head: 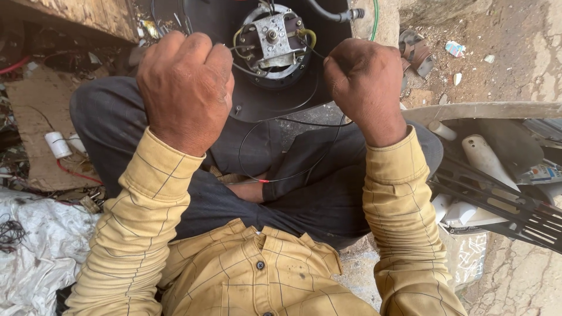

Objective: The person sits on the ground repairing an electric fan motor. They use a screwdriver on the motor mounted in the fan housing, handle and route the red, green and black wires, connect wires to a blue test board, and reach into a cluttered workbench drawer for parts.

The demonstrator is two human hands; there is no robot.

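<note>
- Left hand (186,88) and right hand (366,88): both balled into fists, fingers curled tight on thin black wires (293,126) that run off the motor (272,38); the exact pinch is hidden inside the fists.
- Motor sits at 12 o'clock, bolted in the middle of a dark round housing (263,99) resting by the knees.
- Wires: light, limp, thin; prob. snap or pull off their joints if yanked hard. Best gripped close to the motor end.
- Motor + housing: rigid metal, looks heavy; take it by the housing rim, not the wires.
- Slack wire loops down to 6 o'clock over the dark trousers (316,199).
- Room: tight. Plastic scrap (486,158) at 3 o'clock, cardboard (35,117) and a white sack (41,251) at 9. Freest space is above the lap.
</note>
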